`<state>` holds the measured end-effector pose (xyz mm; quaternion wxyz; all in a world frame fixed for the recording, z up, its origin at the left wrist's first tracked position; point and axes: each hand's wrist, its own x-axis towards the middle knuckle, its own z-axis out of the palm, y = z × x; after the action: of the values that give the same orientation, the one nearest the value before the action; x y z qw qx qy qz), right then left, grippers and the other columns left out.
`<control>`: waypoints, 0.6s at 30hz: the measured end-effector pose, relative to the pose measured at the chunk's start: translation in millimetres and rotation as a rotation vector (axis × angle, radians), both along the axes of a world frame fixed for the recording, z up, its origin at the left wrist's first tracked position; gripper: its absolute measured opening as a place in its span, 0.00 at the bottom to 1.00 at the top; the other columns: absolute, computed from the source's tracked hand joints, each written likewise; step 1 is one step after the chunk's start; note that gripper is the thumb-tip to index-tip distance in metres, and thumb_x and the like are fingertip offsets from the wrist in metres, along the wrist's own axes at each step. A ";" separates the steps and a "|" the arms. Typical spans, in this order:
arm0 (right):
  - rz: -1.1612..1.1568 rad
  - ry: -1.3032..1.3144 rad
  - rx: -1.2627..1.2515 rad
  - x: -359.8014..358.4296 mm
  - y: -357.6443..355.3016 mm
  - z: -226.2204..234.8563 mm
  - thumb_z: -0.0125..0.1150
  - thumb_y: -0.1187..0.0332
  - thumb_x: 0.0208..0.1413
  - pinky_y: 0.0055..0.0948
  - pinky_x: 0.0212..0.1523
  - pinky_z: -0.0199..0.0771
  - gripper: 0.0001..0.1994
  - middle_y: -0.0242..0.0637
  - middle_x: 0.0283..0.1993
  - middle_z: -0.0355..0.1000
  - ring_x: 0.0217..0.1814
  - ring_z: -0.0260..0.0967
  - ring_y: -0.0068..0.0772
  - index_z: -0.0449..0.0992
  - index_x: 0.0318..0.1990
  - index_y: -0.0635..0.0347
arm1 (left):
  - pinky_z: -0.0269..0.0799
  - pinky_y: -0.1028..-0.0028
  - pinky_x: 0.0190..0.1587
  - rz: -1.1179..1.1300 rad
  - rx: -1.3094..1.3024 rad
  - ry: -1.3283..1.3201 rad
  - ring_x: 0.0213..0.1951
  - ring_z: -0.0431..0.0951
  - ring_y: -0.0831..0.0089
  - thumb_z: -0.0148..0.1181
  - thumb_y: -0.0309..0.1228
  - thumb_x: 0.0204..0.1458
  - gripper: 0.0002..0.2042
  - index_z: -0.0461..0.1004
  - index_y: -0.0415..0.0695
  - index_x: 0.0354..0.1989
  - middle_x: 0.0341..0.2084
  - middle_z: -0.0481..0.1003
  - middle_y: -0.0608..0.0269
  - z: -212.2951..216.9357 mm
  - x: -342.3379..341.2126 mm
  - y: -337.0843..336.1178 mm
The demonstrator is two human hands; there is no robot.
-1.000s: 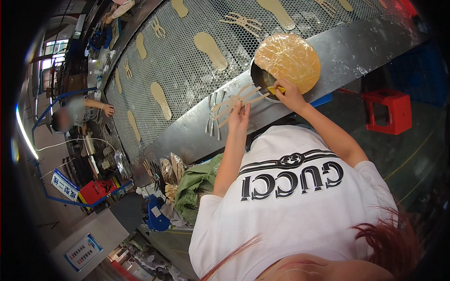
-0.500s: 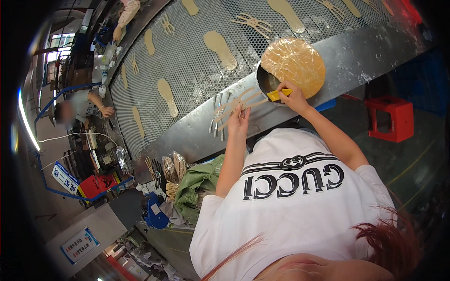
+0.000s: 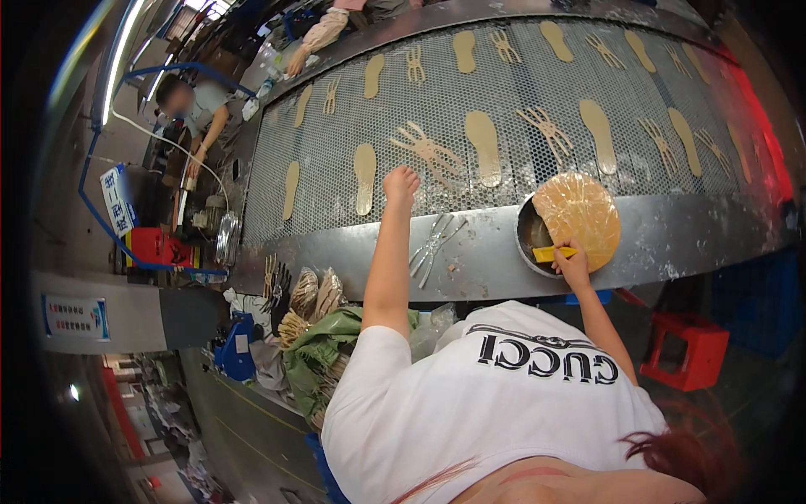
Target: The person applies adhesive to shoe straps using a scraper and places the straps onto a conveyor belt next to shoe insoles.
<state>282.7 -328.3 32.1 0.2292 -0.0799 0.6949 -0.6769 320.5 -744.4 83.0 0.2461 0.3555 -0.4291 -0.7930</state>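
My left hand point(image 3: 401, 183) is stretched over the near edge of the mesh surface point(image 3: 327, 189), its fingers bunched. Just beyond its fingertips is a pale strappy cut-out point(image 3: 426, 153), slightly blurred, apparently lying on the mesh. Whether the fingers still touch it is hard to see. At the right, my right hand point(image 3: 574, 265) grips a yellow-handled tool point(image 3: 554, 253) over a dark round pot point(image 3: 527, 231). The tool's working end is hidden. A tan disc wrapped in clear film point(image 3: 583, 214) covers most of the pot. Silver straps point(image 3: 434, 249) lie on the metal ledge point(image 3: 495, 252) between my arms.
Tan insoles point(image 3: 483, 147) and more strappy pieces point(image 3: 546, 132) lie in rows on the mesh. A green sack point(image 3: 323, 357) and bundled straps stand below the ledge. Right of me is a red stool point(image 3: 687, 351). Another person point(image 3: 197, 109) works at the left end.
My left hand has moved from the ledge out over the mesh, and the pale cut-out has gone there too. My right hand stays at the pot with the yellow-handled tool. The view has shifted.
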 end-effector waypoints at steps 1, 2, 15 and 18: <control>0.021 -0.010 -0.017 -1.9 -6.1 3.1 0.53 0.76 0.50 0.15 0.13 0.59 0.04 0.30 0.20 0.64 0.15 0.62 0.17 0.65 0.33 0.61 | 0.69 0.72 0.37 0.042 -0.079 -0.070 0.34 0.72 0.70 0.54 0.29 0.47 0.08 0.67 0.39 0.34 0.30 0.71 0.58 -12.6 8.7 -17.9; 0.041 -0.002 -0.016 -3.0 -7.7 2.7 0.52 0.76 0.51 0.15 0.13 0.59 0.04 0.31 0.21 0.64 0.15 0.62 0.18 0.65 0.34 0.61 | 0.69 0.70 0.40 0.027 -0.305 -0.182 0.35 0.73 0.64 0.54 0.29 0.45 0.10 0.69 0.38 0.35 0.30 0.72 0.54 -29.8 19.4 -17.0; -0.011 0.159 0.029 -5.2 -1.0 5.9 0.51 0.76 0.53 0.16 0.18 0.65 0.05 0.31 0.27 0.66 0.21 0.64 0.17 0.69 0.37 0.63 | 0.60 0.61 0.45 -0.407 -1.863 -0.847 0.43 0.66 0.60 0.47 0.27 0.45 0.21 0.63 0.41 0.51 0.43 0.65 0.53 -111.0 129.9 109.9; 0.076 0.525 0.244 -0.1 -2.9 11.3 0.53 0.75 0.50 0.27 0.27 0.68 0.05 0.37 0.29 0.69 0.27 0.68 0.32 0.72 0.35 0.61 | 0.64 0.65 0.38 -0.411 -2.090 -0.867 0.35 0.70 0.63 0.45 0.26 0.46 0.15 0.66 0.40 0.45 0.35 0.68 0.56 -105.9 111.6 100.0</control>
<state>282.6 -331.1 43.4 0.0745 -0.2502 0.8033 -0.5353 432.0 -644.4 -22.9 0.1183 0.1438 -0.9759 0.1141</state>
